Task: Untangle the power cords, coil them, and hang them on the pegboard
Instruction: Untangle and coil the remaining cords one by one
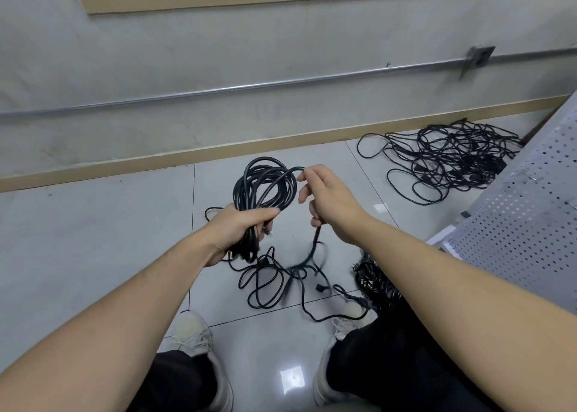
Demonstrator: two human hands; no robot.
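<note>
Left hand grips the coil over the near floor, right hand pinches the loose cord feeding it; I'd keep loops even and clear the snarl below first, far-right pile untouched.

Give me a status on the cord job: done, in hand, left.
Done: one black coiled bundle lies by the right leg, not yet hung. In hand: the left hand grips a partly wound black cord coil; the right hand pinches its next loop, with loose cord trailing on the tiled floor. Left: the tangled black pile near the wall, and hanging everything on the white perforated panel.
</note>
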